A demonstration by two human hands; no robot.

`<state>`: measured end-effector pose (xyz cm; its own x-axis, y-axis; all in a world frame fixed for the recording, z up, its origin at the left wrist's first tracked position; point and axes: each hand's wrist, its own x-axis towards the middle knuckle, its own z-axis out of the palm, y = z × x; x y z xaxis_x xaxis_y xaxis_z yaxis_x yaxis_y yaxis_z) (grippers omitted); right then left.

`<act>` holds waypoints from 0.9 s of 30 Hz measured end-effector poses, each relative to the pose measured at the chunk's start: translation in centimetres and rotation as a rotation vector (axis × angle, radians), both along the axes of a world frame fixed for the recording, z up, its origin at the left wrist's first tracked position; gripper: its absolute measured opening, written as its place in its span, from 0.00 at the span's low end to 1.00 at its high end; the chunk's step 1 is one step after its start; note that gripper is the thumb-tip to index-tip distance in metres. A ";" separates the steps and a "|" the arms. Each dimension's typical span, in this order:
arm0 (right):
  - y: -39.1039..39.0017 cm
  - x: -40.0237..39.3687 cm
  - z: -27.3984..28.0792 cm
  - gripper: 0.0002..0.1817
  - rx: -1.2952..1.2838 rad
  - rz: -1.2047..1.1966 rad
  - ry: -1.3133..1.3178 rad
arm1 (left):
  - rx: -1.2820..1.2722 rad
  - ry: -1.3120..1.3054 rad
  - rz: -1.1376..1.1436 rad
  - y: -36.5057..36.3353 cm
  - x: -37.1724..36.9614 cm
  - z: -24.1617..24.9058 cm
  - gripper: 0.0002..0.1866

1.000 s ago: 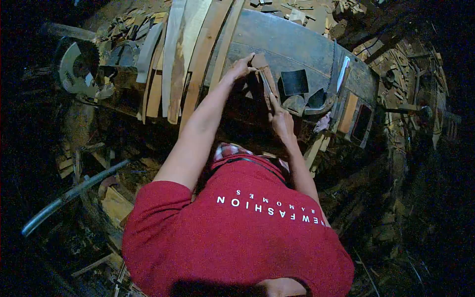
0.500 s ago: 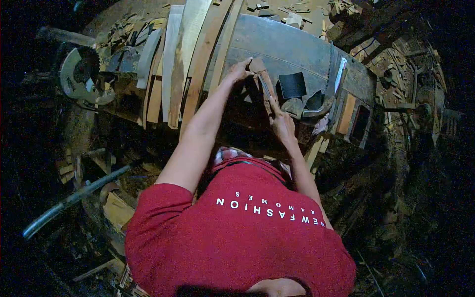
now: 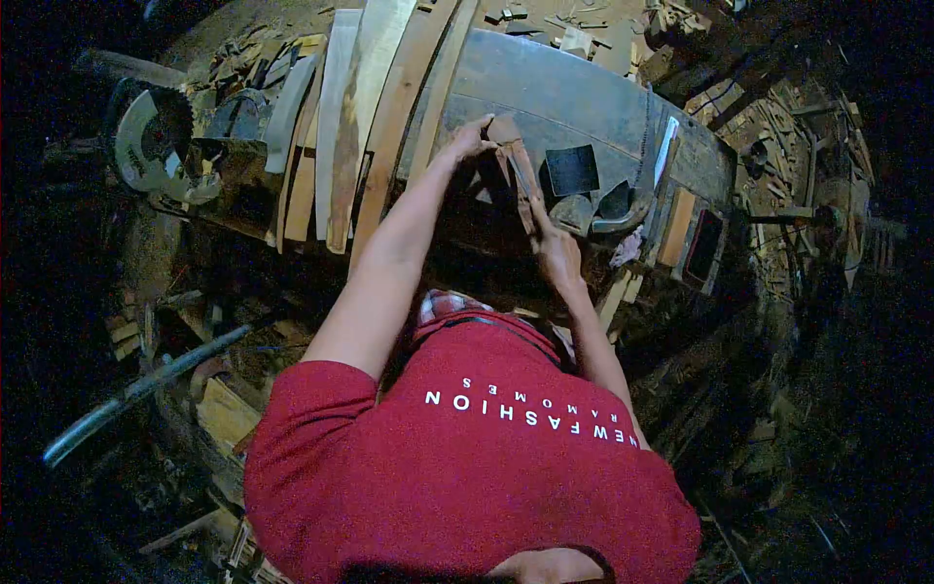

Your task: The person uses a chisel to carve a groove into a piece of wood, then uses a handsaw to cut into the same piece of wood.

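Note:
My left hand point(image 3: 470, 141) pinches the far end of a short reddish-brown piece of wood point(image 3: 505, 130), thumb and fingers right at its edge. The wood slants down toward my body over the near edge of the metal-topped bench point(image 3: 545, 83). My right hand point(image 3: 559, 259) is closed at the near end, its index finger stretched along a thin dark strip-like tool point(image 3: 523, 176) that lies lengthwise against the wood. I cannot tell the tool's exact kind. Just right of the wood lies a black square sheet point(image 3: 572, 170).
Long planks point(image 3: 394, 122) lie across the bench at left, near a round toothed saw blade point(image 3: 146, 146). At right are a curved grey tool point(image 3: 623, 219), a wooden block point(image 3: 677, 228) and a black phone-like slab point(image 3: 704, 245). A metal pipe point(image 3: 146, 391) sticks out lower left.
My right hand and the thin tool have shifted very slightly toward my body. My left hand stays at the wood's far end. The view has tilted a little.

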<state>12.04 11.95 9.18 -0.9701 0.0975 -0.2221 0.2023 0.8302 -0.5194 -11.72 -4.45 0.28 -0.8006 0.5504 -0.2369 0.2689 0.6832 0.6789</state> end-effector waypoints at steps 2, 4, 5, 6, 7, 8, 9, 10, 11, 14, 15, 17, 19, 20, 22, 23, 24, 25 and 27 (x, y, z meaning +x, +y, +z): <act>0.3 1.6 0.2 0.41 0.008 -0.008 -0.095 | 0.233 -0.270 0.251 0.5 -0.2 -0.1 0.27; 0.5 2.4 0.9 0.41 0.031 0.013 -0.098 | 0.466 -0.549 0.503 0.9 0.1 -0.2 0.29; 0.4 2.8 1.0 0.41 0.050 0.029 -0.099 | 0.460 -0.504 0.496 0.9 0.2 -0.2 0.30; 0.3 2.2 0.7 0.41 0.049 0.027 -0.105 | 0.455 -0.458 0.488 0.9 0.3 -0.3 0.30; 0.0 0.7 0.1 0.41 0.049 0.028 -0.089 | 0.453 -0.461 0.487 0.7 0.4 -0.4 0.30; -0.2 -0.3 -0.3 0.41 0.050 0.029 -0.074 | 0.452 -0.408 0.345 0.4 0.4 -0.4 0.31; -0.2 -0.9 -0.7 0.41 0.053 0.033 -0.068 | 0.454 -0.346 0.207 0.2 0.2 0.1 0.31; -0.5 -1.5 -1.1 0.42 0.054 0.025 -0.046 | 0.453 -0.336 0.210 0.1 0.3 0.6 0.31; -0.7 -2.2 -1.3 0.42 0.055 0.013 -0.018 | 0.174 -0.067 0.104 0.1 0.2 1.1 0.30; 0.0 0.1 0.0 0.43 0.035 0.022 -0.006 | -0.089 0.201 0.000 0.5 1.2 2.5 0.28; 0.0 1.0 0.0 0.43 0.061 0.018 -0.028 | -0.083 0.212 0.001 0.4 1.2 2.7 0.26; 0.2 2.2 1.8 0.43 0.011 0.017 -0.101 | 0.037 0.132 0.018 0.0 0.7 1.1 0.29; 0.4 3.1 1.9 0.42 0.032 -0.016 -0.098 | 0.280 -0.021 0.053 -0.3 -0.2 -1.4 0.35; 0.3 2.7 1.4 0.42 0.030 -0.019 -0.103 | 0.400 -0.096 0.069 -0.5 -0.6 -2.5 0.38; 0.0 0.4 0.0 0.40 0.066 0.019 -0.049 | 0.522 -0.170 0.083 -0.2 -0.5 -2.6 0.42; -0.1 -0.4 -0.3 0.40 0.066 0.020 -0.046 | 0.392 -0.139 0.080 -0.1 -0.4 -2.2 0.42; -0.3 -1.4 -0.4 0.40 0.066 0.020 -0.054 | 0.260 -0.103 0.078 -0.1 -0.2 -1.2 0.41; -0.5 -2.1 -0.3 0.40 0.064 0.019 -0.057 | 0.127 -0.063 0.075 -0.1 -0.4 0.0 0.41; -0.2 -1.3 0.0 0.39 0.061 0.020 -0.081 | -0.131 0.000 0.063 0.4 0.2 1.7 0.40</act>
<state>10.74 11.74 9.17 -0.9513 0.0936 -0.2938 0.2241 0.8643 -0.4503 -11.53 -4.02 1.97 -0.8327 0.4631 -0.3036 0.2221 0.7815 0.5830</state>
